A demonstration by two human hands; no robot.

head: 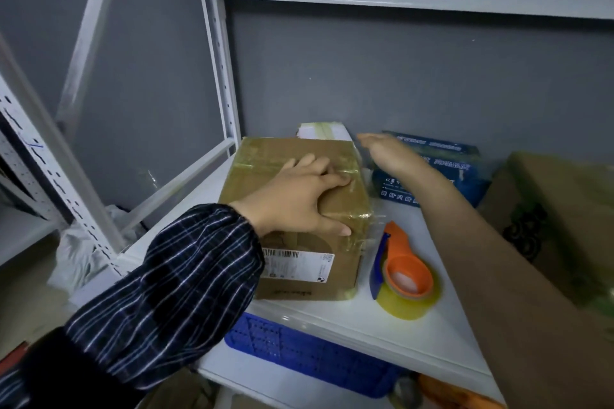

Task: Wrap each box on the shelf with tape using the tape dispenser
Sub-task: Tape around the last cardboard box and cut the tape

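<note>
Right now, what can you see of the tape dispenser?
The tape dispenser lies on its side on the white shelf, just right of the cardboard box and near the front edge. It has an orange plastic body, a blue frame and a loaded roll of yellowish clear tape. Its tapered orange end points toward the back wall. Nothing holds it.

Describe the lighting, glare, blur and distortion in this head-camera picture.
Head view: dim, bluish light; glare streaks on the taped cardboard box; right hand motion-blurred near the blue box; wide-angle lens bends the shelf uprights; tape dispenser sharp.
</note>
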